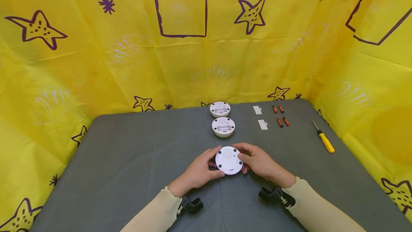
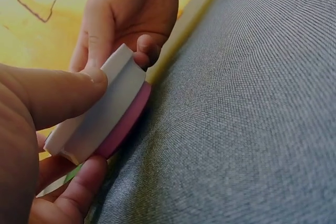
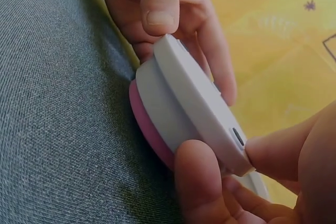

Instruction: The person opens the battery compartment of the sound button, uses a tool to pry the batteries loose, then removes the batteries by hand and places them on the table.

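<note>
Both hands hold a round white device (image 1: 227,162) over the grey tabletop, its flat underside facing up. Speaker holes and small dark feet show on that face, and its lower part is pink in the wrist views. On one side, my left hand (image 1: 200,170) grips the rim, thumb (image 2: 73,95) on the white edge and fingers beneath. From the opposite side my right hand (image 1: 262,164) pinches the rim, its thumb (image 3: 283,150) on the upper face by a dark foot. The device's far side is turned away in the wrist views.
Two similar white devices, a farther one (image 1: 220,105) and a nearer one (image 1: 223,134), stand behind with uncovered battery compartments. Right of them lie two small white covers (image 1: 263,124) and several orange-and-black batteries (image 1: 286,121). A yellow-handled screwdriver (image 1: 326,143) lies near the right edge.
</note>
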Demonstrator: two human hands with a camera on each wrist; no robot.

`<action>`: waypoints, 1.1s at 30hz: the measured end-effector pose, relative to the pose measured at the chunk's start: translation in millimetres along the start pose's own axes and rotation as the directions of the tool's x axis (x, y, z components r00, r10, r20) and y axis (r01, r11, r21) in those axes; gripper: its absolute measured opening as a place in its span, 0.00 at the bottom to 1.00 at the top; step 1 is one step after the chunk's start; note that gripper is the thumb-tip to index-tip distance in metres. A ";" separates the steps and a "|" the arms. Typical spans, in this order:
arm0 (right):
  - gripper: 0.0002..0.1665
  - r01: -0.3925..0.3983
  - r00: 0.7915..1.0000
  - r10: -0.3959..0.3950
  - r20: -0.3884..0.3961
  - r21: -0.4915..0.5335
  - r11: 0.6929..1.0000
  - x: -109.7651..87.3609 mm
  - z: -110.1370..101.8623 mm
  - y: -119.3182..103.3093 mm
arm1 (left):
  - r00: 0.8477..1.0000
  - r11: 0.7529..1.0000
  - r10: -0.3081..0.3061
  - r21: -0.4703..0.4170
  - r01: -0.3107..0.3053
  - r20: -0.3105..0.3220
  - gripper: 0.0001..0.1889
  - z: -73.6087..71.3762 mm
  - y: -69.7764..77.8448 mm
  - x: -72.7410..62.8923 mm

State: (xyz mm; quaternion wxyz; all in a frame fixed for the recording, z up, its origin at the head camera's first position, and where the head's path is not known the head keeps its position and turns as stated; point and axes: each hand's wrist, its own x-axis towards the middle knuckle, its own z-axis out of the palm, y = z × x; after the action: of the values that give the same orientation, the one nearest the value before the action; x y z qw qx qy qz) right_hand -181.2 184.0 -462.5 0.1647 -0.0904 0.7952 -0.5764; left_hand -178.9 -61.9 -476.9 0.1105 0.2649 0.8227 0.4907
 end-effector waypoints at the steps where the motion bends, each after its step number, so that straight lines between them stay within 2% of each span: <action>1: 0.21 0.004 1.000 -0.004 -0.002 0.001 1.000 -0.1 0.1 0.3 | 1.000 1.000 0.000 -0.013 0.000 -0.001 0.45 0.2 -0.5 -0.1; 10: 0.23 0.040 0.999 -0.040 0.008 -0.045 0.998 -1.7 1.2 -1.5 | 1.000 1.000 0.005 -0.020 -0.005 -0.003 0.44 0.3 -5.3 -1.5; 12: 0.25 0.059 0.998 -0.058 0.018 -0.090 0.994 -2.3 0.1 -3.2 | 1.000 1.000 0.005 -0.018 -0.005 -0.006 0.44 0.6 -5.7 -1.7; 14: 0.27 0.102 0.995 -0.102 0.006 -0.184 0.978 -4.0 -1.7 -5.4 | 1.000 1.000 0.008 -0.023 -0.009 -0.013 0.43 1.3 -6.3 -1.7; 17: 0.29 0.205 0.973 -0.228 -0.022 -0.362 0.909 -6.6 -4.3 -9.0 | 1.000 0.999 0.015 -0.028 -0.016 -0.027 0.43 2.2 -7.3 -2.0; 19: 0.27 0.272 0.945 -0.323 -0.039 -0.453 0.849 -8.8 -5.1 -11.9 | 0.999 0.999 0.017 -0.033 -0.018 -0.035 0.43 2.7 -8.1 -2.4; 22: 0.22 0.371 0.903 -0.430 -0.006 -0.497 0.785 -11.9 -3.8 -16.3 | 0.999 0.999 0.023 -0.036 -0.025 -0.045 0.43 3.0 -9.2 -2.7; 27: 0.13 0.480 0.853 -0.512 0.096 -0.529 0.700 -15.6 2.7 -20.7 | 0.996 0.997 0.056 -0.046 -0.060 -0.073 0.41 4.2 -11.6 -1.9; 30: 0.12 0.489 0.843 -0.526 0.113 -0.566 0.663 -15.9 5.7 -20.4 | 0.994 0.993 0.070 -0.088 -0.078 -0.089 0.41 5.0 -12.4 -1.0; 33: 0.11 0.476 0.844 -0.526 0.109 -0.604 0.639 -15.4 7.1 -19.5 | 0.992 0.988 0.076 -0.125 -0.089 -0.102 0.41 5.8 -12.6 -0.2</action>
State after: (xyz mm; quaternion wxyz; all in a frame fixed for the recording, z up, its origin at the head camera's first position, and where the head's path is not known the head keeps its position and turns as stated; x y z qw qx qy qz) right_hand -165.2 176.6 -443.6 -0.0702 -0.3330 0.8863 -0.3143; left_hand -180.3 -62.4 -490.7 0.0669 0.2668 0.7818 0.5596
